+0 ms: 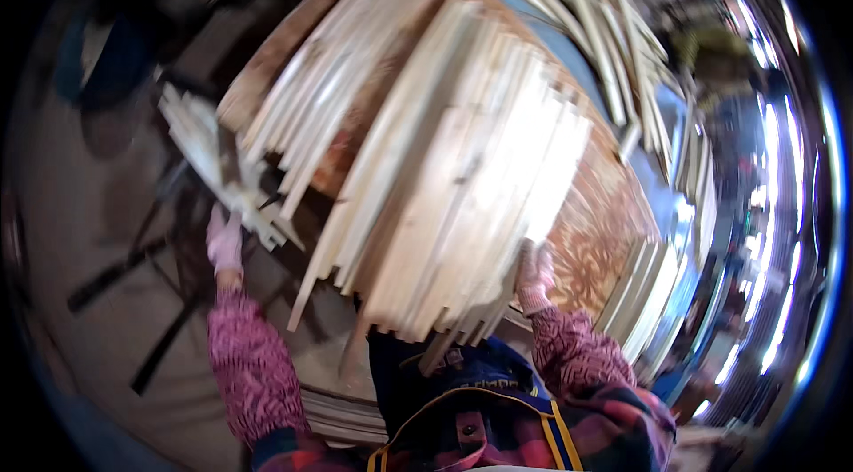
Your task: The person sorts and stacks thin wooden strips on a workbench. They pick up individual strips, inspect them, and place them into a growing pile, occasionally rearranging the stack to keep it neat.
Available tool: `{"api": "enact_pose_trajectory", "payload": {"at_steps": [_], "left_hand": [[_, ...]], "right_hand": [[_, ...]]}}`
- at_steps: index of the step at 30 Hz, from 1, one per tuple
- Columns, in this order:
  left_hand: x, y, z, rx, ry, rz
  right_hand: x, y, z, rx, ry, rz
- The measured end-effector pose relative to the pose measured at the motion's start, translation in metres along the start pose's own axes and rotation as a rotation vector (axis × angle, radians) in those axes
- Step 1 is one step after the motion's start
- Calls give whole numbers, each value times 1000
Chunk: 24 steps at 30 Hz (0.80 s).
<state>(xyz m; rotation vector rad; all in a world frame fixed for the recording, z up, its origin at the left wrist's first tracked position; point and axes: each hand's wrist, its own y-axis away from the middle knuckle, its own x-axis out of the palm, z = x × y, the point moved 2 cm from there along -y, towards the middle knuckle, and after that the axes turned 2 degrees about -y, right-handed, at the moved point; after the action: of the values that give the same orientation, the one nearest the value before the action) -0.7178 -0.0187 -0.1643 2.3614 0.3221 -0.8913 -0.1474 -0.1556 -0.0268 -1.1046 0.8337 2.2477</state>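
Note:
In the middle, a large stack of pale wooden strips (458, 179) lies side by side, with uneven ends toward me. My right hand (535, 276), in a light pinkish glove, is at the stack's near right edge, fingers stretched upward along the strips. On the left, my left hand (226, 245), gloved too, reaches up to a loose bundle of thin pale wood pieces (211, 156). Its fingertips meet the lower end of that bundle, but blur hides whether they close on it. Patterned pink sleeves cover both my forearms.
Under the stack is a brown patterned board (600, 210). Another row of strips (355, 36) lies to its upper left. More strips (613, 54) are heaped at the far right, and short pieces (635, 294) stand near right. Dark metal legs (120, 272) stick out at left.

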Motion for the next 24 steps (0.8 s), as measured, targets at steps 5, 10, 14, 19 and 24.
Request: {"api": "enact_pose_trajectory", "payload": {"at_steps": [5,10,14,19,24], "left_hand": [[-36,97,-26,61,-232,-263],[-23,263,-114,145,-201,-521],[61,363,-180,176,180,-505],[195,411,-302,739,-158,-280],[297,418,-427,646,45,362]], "right_hand": [[-58,-44,5,-176,-147,302],[-141,-197,-24,-133,46,-151],[-191,-316,-31,31,246,-310],[-222,-382,-30,206,55,-94],[-257,-370,-95,51,-905,387]]}}
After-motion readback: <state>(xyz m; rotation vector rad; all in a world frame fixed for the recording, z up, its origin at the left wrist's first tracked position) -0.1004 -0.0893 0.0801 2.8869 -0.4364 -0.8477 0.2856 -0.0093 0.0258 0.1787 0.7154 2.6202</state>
